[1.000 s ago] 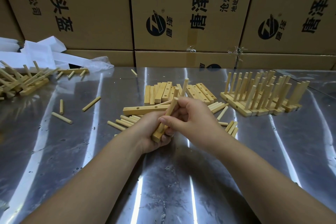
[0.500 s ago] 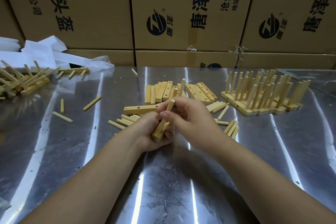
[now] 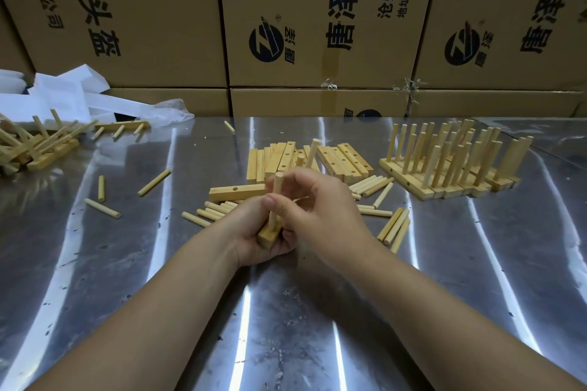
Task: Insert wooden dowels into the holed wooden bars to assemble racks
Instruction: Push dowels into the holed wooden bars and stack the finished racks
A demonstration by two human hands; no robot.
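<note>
My left hand [image 3: 251,232] grips a holed wooden bar [image 3: 268,235] from below, its near end showing between the fingers. My right hand [image 3: 317,209] pinches a wooden dowel [image 3: 277,190] that stands nearly upright with its lower end at the bar. Two more dowels rise from the far part of the same bar, the tallest [image 3: 312,154] behind my right hand. A pile of bare holed bars [image 3: 286,159] lies just beyond my hands, one single bar [image 3: 236,192] in front of it. Loose dowels [image 3: 394,225] lie to the right and left [image 3: 209,213] of my hands.
Finished racks [image 3: 451,165] with upright dowels stand at the right on the shiny metal table [image 3: 286,327]. A heap of racks [image 3: 35,146] lies at the far left beside white packaging [image 3: 70,95]. Stray dowels [image 3: 101,208] are scattered left. Cardboard boxes [image 3: 317,25] wall the back.
The dowel in my right hand has swung from slanted to nearly upright, and its lower end has come down onto the near end of the bar.
</note>
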